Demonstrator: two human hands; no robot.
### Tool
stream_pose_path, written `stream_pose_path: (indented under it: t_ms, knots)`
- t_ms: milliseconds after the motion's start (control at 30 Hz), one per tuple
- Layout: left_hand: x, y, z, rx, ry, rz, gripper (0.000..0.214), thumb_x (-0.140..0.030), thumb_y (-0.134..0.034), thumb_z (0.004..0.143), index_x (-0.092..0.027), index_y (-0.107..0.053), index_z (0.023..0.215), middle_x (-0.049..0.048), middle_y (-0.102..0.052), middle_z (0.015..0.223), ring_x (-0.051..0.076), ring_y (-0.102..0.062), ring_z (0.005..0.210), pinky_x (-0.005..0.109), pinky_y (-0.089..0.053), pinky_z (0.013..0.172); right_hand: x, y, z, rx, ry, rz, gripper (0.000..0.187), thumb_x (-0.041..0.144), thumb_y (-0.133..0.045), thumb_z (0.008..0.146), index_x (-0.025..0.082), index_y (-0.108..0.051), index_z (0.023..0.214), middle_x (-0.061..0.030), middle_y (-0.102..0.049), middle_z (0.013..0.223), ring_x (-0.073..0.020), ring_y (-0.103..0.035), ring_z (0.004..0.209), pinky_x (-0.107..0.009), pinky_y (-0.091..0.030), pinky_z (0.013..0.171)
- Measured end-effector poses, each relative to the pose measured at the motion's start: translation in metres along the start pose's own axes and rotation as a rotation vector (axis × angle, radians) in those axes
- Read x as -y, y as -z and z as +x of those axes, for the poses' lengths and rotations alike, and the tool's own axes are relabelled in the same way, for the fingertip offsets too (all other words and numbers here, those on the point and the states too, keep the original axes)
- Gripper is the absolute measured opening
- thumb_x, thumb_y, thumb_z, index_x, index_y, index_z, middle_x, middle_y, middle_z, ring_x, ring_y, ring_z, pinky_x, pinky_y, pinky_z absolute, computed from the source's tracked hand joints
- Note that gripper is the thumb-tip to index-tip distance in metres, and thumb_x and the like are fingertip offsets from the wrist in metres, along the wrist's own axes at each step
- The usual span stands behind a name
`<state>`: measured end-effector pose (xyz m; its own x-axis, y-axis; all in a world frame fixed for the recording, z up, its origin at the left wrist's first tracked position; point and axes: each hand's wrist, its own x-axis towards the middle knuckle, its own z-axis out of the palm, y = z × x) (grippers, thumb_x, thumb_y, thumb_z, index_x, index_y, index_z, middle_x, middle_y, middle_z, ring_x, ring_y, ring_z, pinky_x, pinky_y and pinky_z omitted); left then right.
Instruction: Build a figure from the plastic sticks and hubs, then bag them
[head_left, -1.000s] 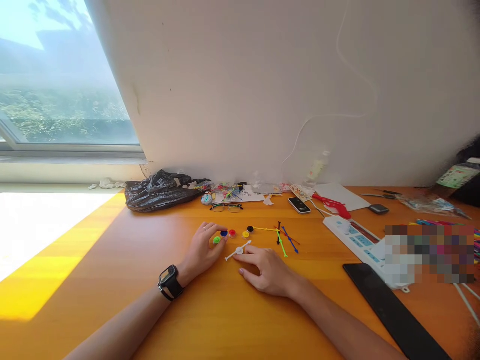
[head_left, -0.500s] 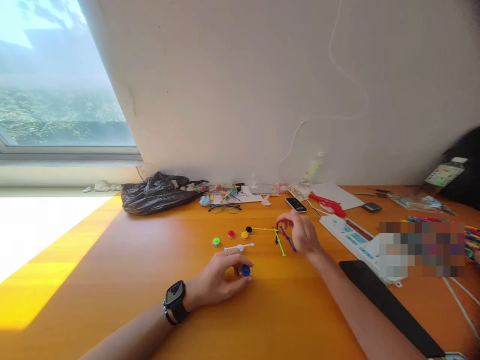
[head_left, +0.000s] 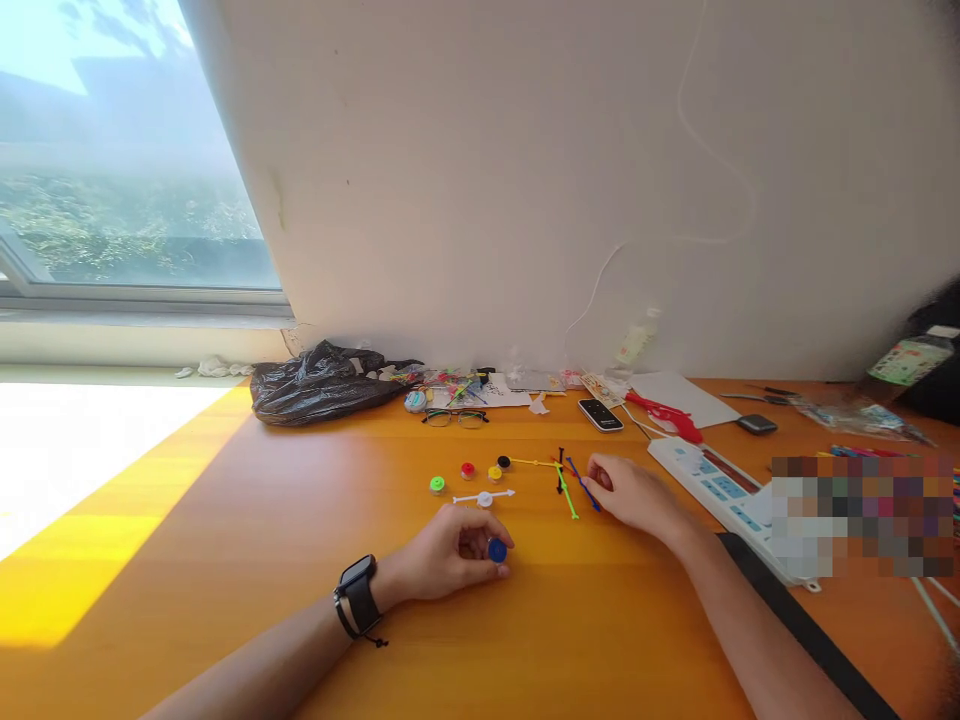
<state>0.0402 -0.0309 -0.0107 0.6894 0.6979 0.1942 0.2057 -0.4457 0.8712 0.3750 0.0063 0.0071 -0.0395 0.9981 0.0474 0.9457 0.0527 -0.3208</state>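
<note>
While your left hand (head_left: 450, 555) rests on the table (head_left: 247, 540), its fingers are curled shut round a blue disc (head_left: 496, 550), pinched at the fingertips; your right hand (head_left: 634, 493) lies well apart to the right, loosely curled, fingertips at the near end of a blue stick (head_left: 579, 478); can't tell whether it grips the stick or only touches it; blue stick sits just beside a green stick (head_left: 568, 495) and a black stick (head_left: 559, 472); white stick (head_left: 484, 497) lies just beyond your left hand, between it and a row of green disc (head_left: 437, 484), red disc (head_left: 468, 469), yellow disc (head_left: 494, 473); open room: bare tabletop left of and nearer than your left hand; right side hemmed by a white power strip (head_left: 712, 478); far edge along the wall crowded with glasses (head_left: 454, 417) and a black bag (head_left: 322, 382).
</note>
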Motion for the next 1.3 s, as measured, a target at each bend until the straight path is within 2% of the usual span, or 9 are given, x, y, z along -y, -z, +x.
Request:
stream_pose_path:
  t_ms: [133,333,533,667,767,867,1067,1300]
  knots:
    - [0.0,0.001,0.0,-0.003,0.01,-0.048,0.03,-0.043,-0.079,0.086,-0.015,-0.076,0.097,0.0069,-0.071,0.085,0.02,-0.067,0.086,0.029,-0.056,0.079,-0.005,-0.005,0.002,-0.012,0.021,0.028,0.015,0.029,-0.057,0.092,0.023,-0.059,0.079,-0.0019,-0.067,0.071,-0.0175,-0.058,0.062,-0.027,-0.029,0.056]
    - [0.002,0.001,0.0,0.004,0.029,-0.108,0.031,-0.042,-0.079,0.086,-0.015,-0.078,0.101,0.0082,-0.073,0.088,0.019,-0.067,0.083,0.029,-0.056,0.079,-0.007,-0.013,0.01,-0.099,0.011,0.15,0.02,0.036,-0.047,0.099,0.022,-0.058,0.09,-0.0042,-0.07,0.08,-0.0189,-0.062,0.067,-0.028,-0.037,0.06]
    - [0.001,0.003,0.0,0.01,0.022,-0.116,0.032,-0.044,-0.08,0.086,-0.017,-0.08,0.103,0.0082,-0.074,0.084,0.023,-0.071,0.091,0.029,-0.057,0.078,0.005,-0.028,0.02,-0.162,0.105,0.316,0.025,0.042,-0.045,0.101,0.022,-0.059,0.095,-0.0051,-0.071,0.087,-0.0201,-0.063,0.073,-0.03,-0.044,0.065]
    - [0.001,0.003,0.0,0.011,0.04,-0.128,0.034,-0.046,-0.08,0.086,-0.017,-0.08,0.104,0.0084,-0.075,0.086,0.024,-0.072,0.091,0.03,-0.058,0.081,0.015,-0.028,0.019,-0.133,0.168,0.265,0.025,0.041,-0.047,0.101,0.023,-0.062,0.094,-0.0046,-0.072,0.088,-0.0207,-0.064,0.075,-0.031,-0.044,0.066]
    - [0.001,0.003,0.0,0.019,0.051,-0.125,0.035,-0.047,-0.08,0.086,-0.017,-0.08,0.104,0.0088,-0.076,0.089,0.024,-0.072,0.093,0.031,-0.058,0.082,0.016,-0.02,0.016,-0.216,0.223,0.202,0.025,0.04,-0.047,0.101,0.023,-0.064,0.093,-0.0059,-0.073,0.095,-0.021,-0.065,0.079,-0.031,-0.045,0.07]
    - [0.002,0.003,0.001,0.028,0.05,-0.131,0.034,-0.046,-0.081,0.085,-0.017,-0.08,0.103,0.0095,-0.076,0.091,0.025,-0.072,0.096,0.03,-0.057,0.082,0.009,-0.01,0.014,-0.279,0.156,0.129,0.023,0.037,-0.049,0.1,0.023,-0.065,0.09,-0.0057,-0.073,0.091,-0.0207,-0.065,0.077,-0.03,-0.042,0.066]
    - [0.003,0.004,0.001,0.034,0.064,-0.182,0.04,-0.047,-0.085,0.081,-0.017,-0.078,0.108,0.0101,-0.076,0.096,0.025,-0.071,0.098,0.033,-0.057,0.085,-0.008,-0.006,0.011,-0.107,0.05,0.058,0.013,0.033,-0.062,0.088,0.023,-0.065,0.082,-0.0034,-0.074,0.081,-0.0188,-0.066,0.07,-0.028,-0.038,0.061]
    - [0.007,0.004,0.003,0.02,0.09,-0.258,0.042,-0.051,-0.08,0.085,-0.014,-0.076,0.105,0.0108,-0.075,0.099,0.023,-0.07,0.094,0.033,-0.056,0.085,-0.007,-0.015,0.008,-0.074,0.067,0.023,0.01,0.027,-0.059,0.091,0.022,-0.062,0.083,-0.0035,-0.071,0.08,-0.0179,-0.062,0.068,-0.028,-0.035,0.059]
